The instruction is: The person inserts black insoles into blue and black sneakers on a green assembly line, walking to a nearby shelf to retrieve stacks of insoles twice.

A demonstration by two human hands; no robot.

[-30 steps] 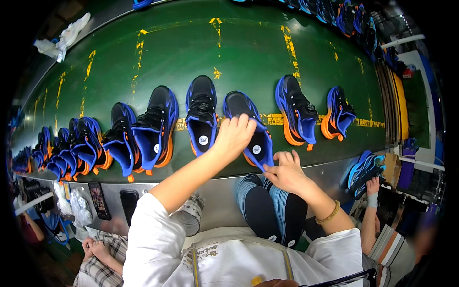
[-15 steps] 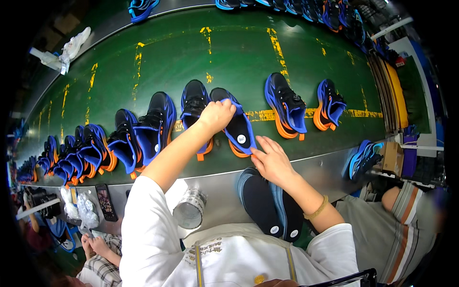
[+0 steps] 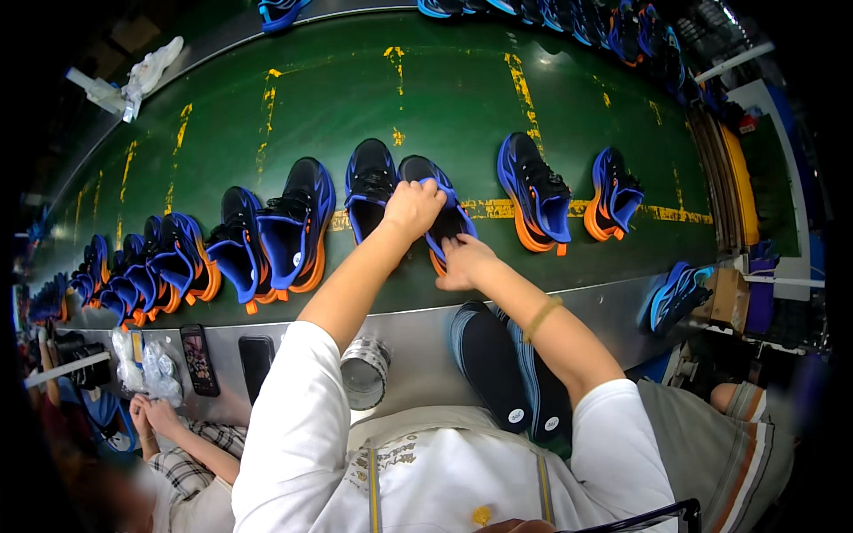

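Observation:
A black and blue sneaker (image 3: 455,218) with an orange sole rests on the green belt, its heel toward me. My left hand (image 3: 415,210) is closed on its tongue and lace area. At the heel end, my right hand (image 3: 468,262) has its fingers in the shoe's opening and its thumb at the back of the heel; the fingertips are partly hidden. Touching this shoe on the left stands a matching sneaker (image 3: 370,173). Two dark insoles (image 3: 487,369) with round white stickers lie at the metal edge below my right forearm.
Several matching sneakers (image 3: 296,218) line the green belt (image 3: 338,98) to the left, two more (image 3: 533,191) to the right. A clear tape roll (image 3: 365,373) and phones (image 3: 257,362) sit on the metal ledge (image 3: 413,333). Another person's hands (image 3: 155,416) are at lower left.
My right hand has moved from beside the heel into the shoe's opening, covering the white sticker inside. My left hand keeps its hold near the tongue. The view has shifted slightly.

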